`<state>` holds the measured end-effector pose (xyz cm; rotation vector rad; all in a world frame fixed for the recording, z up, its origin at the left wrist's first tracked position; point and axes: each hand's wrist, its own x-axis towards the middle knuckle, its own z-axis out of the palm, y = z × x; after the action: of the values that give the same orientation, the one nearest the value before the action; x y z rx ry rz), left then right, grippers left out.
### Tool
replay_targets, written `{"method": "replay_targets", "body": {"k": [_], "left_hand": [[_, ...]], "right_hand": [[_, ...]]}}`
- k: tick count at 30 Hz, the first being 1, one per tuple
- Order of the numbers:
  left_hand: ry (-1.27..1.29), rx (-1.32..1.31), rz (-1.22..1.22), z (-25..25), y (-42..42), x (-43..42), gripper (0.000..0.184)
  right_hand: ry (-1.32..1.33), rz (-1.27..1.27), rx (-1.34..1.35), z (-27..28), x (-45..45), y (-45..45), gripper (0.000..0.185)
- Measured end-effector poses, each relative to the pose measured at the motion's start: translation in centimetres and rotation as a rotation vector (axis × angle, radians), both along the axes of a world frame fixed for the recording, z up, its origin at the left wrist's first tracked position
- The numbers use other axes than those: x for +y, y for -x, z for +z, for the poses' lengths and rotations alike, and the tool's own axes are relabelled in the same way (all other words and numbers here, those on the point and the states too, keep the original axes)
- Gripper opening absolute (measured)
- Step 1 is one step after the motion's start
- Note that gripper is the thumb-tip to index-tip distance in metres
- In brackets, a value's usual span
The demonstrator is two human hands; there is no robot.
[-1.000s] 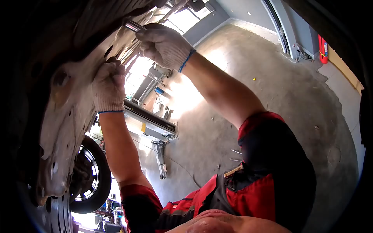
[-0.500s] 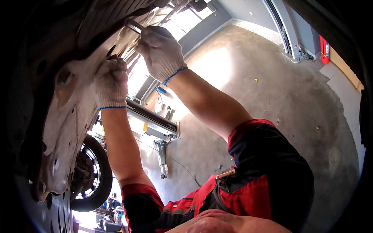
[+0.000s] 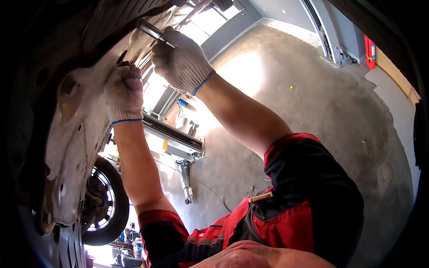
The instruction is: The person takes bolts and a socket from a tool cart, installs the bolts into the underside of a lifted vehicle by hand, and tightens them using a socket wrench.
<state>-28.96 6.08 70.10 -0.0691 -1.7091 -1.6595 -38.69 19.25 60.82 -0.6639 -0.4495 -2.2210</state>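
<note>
Both hands wear white knit gloves with blue cuffs and are raised to the underside of a car (image 3: 71,129). Closed around a shiny metal rod-shaped tool (image 3: 152,31), my right hand (image 3: 181,60) is up near the top of the view. The tool's thicker end points up and left toward the underbody; its exact kind is not clear. To the left and slightly lower, my left hand (image 3: 124,91) has its fingers curled in against the underbody beside a dark hole. Whatever those fingers grip, if anything, is hidden.
A car wheel (image 3: 107,201) hangs at lower left. A lift arm (image 3: 172,138) crosses behind my forearms, with another metal arm (image 3: 184,181) below it and a thin cable on the concrete floor (image 3: 313,116). A red fire extinguisher (image 3: 369,52) stands by the wall at right.
My right hand has turned, and more of the metal tool shows beside its fingers. The tool has shifted slightly left. My left hand stays curled at the underbody; the whole view has moved a little.
</note>
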Motion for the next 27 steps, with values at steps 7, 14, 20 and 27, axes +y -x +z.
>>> {"method": "replay_targets", "body": {"k": [7,14,20,27], "left_hand": [[0.014,-0.01,-0.018,-0.2,0.1,0.1,0.006],[0.017,-0.005,0.005,-0.3,0.2,0.4,0.008],[-0.019,-0.016,-0.019,0.1,0.5,-0.3,0.009],[-0.001,-0.004,0.044,-0.3,0.4,0.8,0.007]], "right_hand": [[-0.255,-0.588,0.267,-0.9,0.0,-0.3,0.031],[-0.221,-0.644,0.119,-0.6,-2.0,0.5,0.025],[-0.228,-0.619,0.325,-1.1,-1.6,0.9,0.034],[-0.412,-0.981,0.18,-0.8,-2.6,0.5,0.032]]}}
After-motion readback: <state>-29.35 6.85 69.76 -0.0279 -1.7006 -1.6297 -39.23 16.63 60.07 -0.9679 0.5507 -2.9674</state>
